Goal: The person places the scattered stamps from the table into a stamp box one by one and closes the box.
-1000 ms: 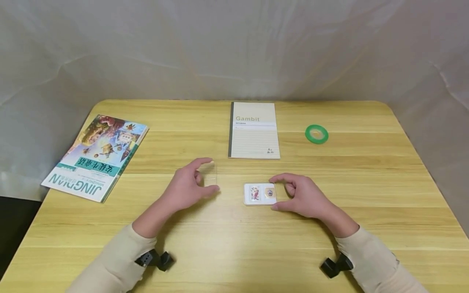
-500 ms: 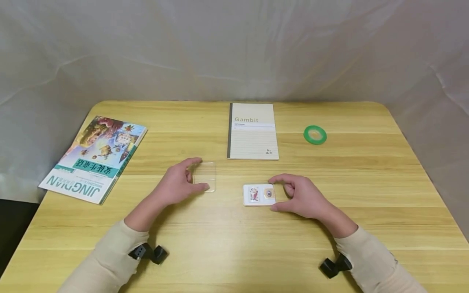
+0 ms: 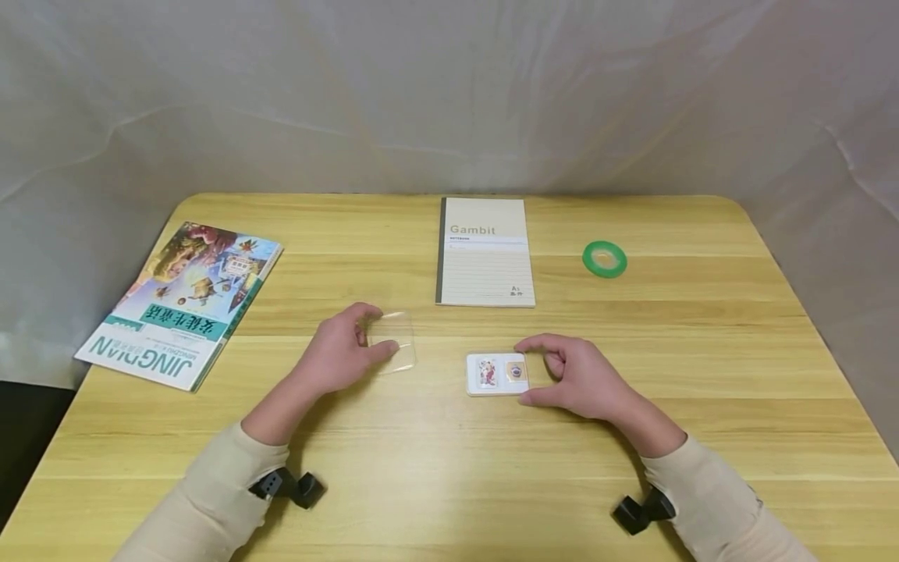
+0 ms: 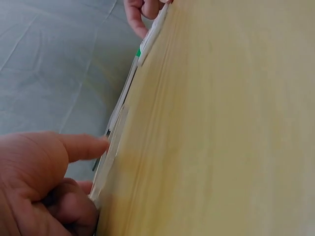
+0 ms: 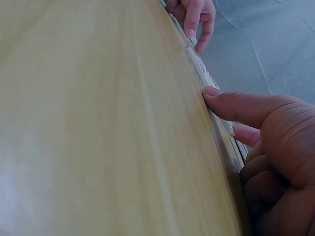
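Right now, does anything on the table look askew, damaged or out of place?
Only the book lies askew, overhanging the table's left edge. The left hand holds a clear lid; nothing looks damaged.

Looks like a makeshift recording corner rather than a lived-in room: pale wooden table with rounded corners, closed in behind and at both sides by a creased grey-white sheet hung as a backdrop. Laid out on top, well apart, only desk goods: a "Gambit" notebook, a picture book at the left edge, a green tape roll. Small black cameras strapped at both cuffs, plainly a staged set-up for filming handwork at a desk.
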Demonstrator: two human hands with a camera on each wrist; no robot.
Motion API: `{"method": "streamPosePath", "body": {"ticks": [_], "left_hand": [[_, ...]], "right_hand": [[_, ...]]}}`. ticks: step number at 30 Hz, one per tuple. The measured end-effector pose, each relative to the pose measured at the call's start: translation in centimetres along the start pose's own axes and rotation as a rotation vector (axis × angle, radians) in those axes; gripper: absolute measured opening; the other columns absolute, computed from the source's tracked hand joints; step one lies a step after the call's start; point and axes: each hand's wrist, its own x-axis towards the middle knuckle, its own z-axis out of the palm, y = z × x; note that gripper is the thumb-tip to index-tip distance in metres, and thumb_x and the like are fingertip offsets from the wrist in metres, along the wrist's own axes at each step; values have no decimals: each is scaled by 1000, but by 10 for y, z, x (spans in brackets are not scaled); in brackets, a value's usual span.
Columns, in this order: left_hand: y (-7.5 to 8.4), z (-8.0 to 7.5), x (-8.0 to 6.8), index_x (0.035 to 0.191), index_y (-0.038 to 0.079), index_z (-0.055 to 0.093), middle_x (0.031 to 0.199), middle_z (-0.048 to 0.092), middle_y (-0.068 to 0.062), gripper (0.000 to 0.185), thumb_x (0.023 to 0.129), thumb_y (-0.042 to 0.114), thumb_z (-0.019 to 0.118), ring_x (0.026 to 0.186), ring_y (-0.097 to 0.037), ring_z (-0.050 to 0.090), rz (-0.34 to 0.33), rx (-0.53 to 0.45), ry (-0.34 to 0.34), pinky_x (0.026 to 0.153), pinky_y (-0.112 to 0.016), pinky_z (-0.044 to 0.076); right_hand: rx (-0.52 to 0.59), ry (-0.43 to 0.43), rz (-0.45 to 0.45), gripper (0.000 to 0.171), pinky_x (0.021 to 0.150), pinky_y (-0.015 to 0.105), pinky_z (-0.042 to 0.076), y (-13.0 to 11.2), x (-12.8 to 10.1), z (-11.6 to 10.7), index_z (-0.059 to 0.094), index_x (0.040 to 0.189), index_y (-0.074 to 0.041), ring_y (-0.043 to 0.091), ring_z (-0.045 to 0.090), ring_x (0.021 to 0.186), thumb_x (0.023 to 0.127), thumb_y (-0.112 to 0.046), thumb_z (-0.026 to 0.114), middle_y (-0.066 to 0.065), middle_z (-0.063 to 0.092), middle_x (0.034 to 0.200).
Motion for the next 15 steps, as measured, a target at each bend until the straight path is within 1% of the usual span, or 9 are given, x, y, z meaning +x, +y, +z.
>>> {"method": "streamPosePath", "body": {"ticks": [3,10,12,15], "left_hand": [[0,1,0,122,0,59,72,51,-7,50,87,29,79,61,-21,46,-17,7,26,56,-36,40],[4,5,-1,106,1,57,71,53,-7,47,86,37,79,59,-20,46,-71,59,42,54,-35,41],[4,6,-1,106,2,57,71,53,-6,47,86,39,78,58,-20,46,-69,64,51,54,-35,40],[3,5,-1,117,2,57,66,50,-5,53,86,40,78,54,-18,43,-37,59,47,50,-34,38]], "right_hand": [[-3,3,-2,59,69,29,40,0,0,0,68,120,-13,7,24,54,69,-26,94,-11,24,59],[8,2,1,59,68,28,40,0,0,0,68,121,-13,7,23,54,69,-25,94,-11,23,59],[9,3,0,59,68,28,39,1,0,0,68,121,-14,7,23,54,69,-25,94,-11,23,59],[8,4,-3,59,68,28,39,1,0,1,68,121,-14,7,23,54,69,-26,94,-11,23,59]]}}
